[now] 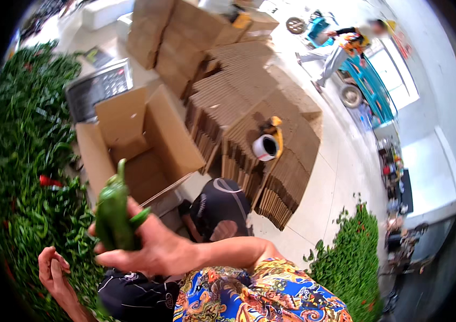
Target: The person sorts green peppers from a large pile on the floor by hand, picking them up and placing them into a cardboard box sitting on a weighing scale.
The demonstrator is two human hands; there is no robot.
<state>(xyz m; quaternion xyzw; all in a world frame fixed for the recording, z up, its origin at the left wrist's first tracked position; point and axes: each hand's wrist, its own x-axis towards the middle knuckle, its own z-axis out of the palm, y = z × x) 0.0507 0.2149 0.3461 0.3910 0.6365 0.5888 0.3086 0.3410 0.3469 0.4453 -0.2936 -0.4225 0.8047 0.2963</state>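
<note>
My right hand (159,245) is closed around several green peppers (114,211), in front of the near side of an open cardboard box (171,137). One small pepper sticks out beside the thumb and fingers. The box's flaps stand up and its brown inside shows. To the lower left, my left hand (54,265) hovers over a large heap of green peppers (30,153) with its fingers loosely bent; I see nothing in it. A few red peppers (50,181) lie among the green ones.
Stacks of flattened cardboard boxes (236,76) stand beyond the open box, with a tape dispenser (267,145) on top. A grey plastic crate (99,90) sits behind the box. Another pepper heap (345,257) lies to the right. A person (343,48) walks near a blue three-wheeled cart (369,88).
</note>
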